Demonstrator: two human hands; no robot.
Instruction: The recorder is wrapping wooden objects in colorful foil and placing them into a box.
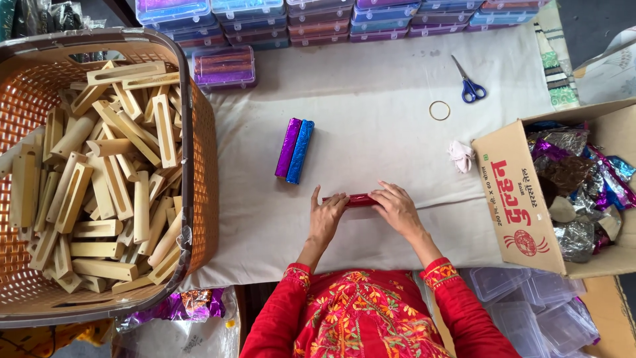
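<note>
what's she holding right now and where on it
A red foil-wrapped bar lying on the white cloth: left hand presses its left end, right hand its right end.

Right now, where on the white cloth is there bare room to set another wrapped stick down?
Bare cloth lies between the purple and blue sticks and the scissors. More is free left of the left hand, up to the basket. Crowded: the cardboard box side, with the ring and crumpled rag.

A slim red foil-wrapped bar (358,199) lies flat, crosswise on white cloth, both ends covered.
</note>
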